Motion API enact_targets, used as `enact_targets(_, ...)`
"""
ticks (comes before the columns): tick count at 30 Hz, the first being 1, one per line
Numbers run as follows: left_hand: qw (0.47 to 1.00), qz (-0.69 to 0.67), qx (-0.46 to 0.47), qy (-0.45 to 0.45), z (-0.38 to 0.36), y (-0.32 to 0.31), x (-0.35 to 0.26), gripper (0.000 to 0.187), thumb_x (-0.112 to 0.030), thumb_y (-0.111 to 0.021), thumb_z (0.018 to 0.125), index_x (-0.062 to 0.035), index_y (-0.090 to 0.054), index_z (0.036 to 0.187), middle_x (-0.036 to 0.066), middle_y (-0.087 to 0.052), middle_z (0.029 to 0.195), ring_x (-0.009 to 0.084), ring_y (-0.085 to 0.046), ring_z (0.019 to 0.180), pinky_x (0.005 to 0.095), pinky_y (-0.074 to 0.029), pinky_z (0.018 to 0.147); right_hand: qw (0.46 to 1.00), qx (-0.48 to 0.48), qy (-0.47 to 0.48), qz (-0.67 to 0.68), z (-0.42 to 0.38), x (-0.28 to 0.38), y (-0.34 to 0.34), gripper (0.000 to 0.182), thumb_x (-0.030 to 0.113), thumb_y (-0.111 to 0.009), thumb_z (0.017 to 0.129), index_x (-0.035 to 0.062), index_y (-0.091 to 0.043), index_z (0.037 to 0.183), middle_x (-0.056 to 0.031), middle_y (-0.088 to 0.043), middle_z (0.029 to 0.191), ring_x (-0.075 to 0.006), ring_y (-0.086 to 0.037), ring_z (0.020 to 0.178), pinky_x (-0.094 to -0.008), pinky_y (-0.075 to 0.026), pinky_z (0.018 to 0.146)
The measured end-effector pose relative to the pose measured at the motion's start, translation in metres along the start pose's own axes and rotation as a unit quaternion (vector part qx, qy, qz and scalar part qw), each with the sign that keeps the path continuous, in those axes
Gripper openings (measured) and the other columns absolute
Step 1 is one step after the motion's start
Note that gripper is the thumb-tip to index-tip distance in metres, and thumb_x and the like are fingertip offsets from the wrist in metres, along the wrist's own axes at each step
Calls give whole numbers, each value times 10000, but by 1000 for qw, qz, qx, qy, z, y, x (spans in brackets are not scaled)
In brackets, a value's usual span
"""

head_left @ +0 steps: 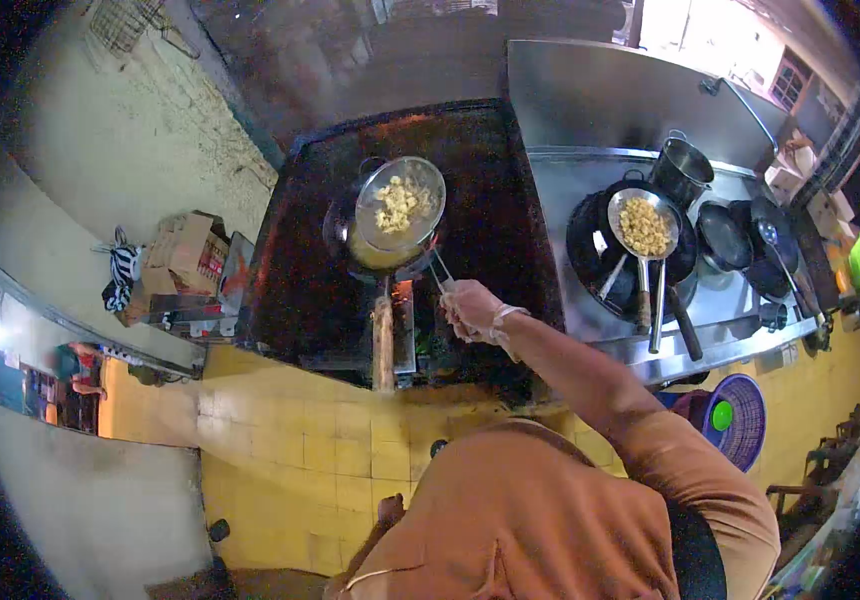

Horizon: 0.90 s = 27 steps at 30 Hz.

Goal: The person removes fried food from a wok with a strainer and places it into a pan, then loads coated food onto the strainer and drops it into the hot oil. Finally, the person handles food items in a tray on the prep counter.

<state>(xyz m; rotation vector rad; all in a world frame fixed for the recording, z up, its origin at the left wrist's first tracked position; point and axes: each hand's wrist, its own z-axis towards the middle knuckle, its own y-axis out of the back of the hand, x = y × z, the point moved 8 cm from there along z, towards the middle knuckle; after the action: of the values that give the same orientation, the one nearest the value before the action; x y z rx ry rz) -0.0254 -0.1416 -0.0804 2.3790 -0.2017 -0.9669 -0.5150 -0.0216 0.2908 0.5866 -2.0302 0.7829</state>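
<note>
My right hand (472,308), in a clear plastic glove, is closed around the handle of a round wire-mesh strainer (432,215). Pale yellow pieces of food (400,203) lie in the strainer, which is over a wok (338,228). Yellowish liquid shows below its rim. The wok's wooden handle (383,345) points toward me, with an orange glow beside it. Low by my body, a small dark shape (390,507) looks like part of my left hand; its fingers cannot be made out.
On the steel counter (605,335) to the right, a second strainer (643,228) with browned pieces rests over a black wok (587,235). Near it are a pot (683,165), dark pans (725,235) and a ladle (769,235). A purple basket (747,425) stands below; cardboard boxes (185,255) sit left.
</note>
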Motion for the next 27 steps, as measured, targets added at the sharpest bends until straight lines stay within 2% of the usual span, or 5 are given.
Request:
enact_targets(4,916,333,-7,-225,4,-14,-28,224,-264,-510,810,-41,-504,816,109,-560,636,287,-571,584,415,-421,487,994,52,-3,99,19,8,7,131,171,-524,820,98,-481,720,-30,-475,555,-162,-447,373,-297,-337,318)
enact_targets(7,951,-241,-58,185,-23,27,-87,269,-303,-503,833,-39,-545,858,64,-563,710,231,-589,615,384,-423,485,995,58,39,78,-22,56,-17,94,156,-530,832,99,-473,782,23,-443,608,-63,-432,451,-189,-371,363)
enact_targets(16,992,-115,23,38,18,42,-128,317,-304,-507,829,-39,-587,983,50,-590,811,165,-605,662,314,-442,493,990,63,47,118,22,15,-7,113,174,-525,823,95,-507,744,-16,-488,565,-157,-466,385,-295,-329,302)
enact_targets(22,923,311,42,-222,29,-6,-58,299,-275,-526,773,-30,-572,936,191,-601,851,380,-575,815,464,-471,672,995,66,21,68,-14,37,-16,95,134,-498,859,110,-445,784,13,-435,593,-70,-413,413,-206,-339,333)
enact_targets(27,918,258,27,-300,5,-13,-48,321,-292,-508,785,-28,-561,960,179,-602,843,374,-575,813,463,-471,689,995,49,53,66,-11,36,-21,75,145,-501,851,102,-483,793,17,-427,563,-77,-397,392,-216,-296,319)
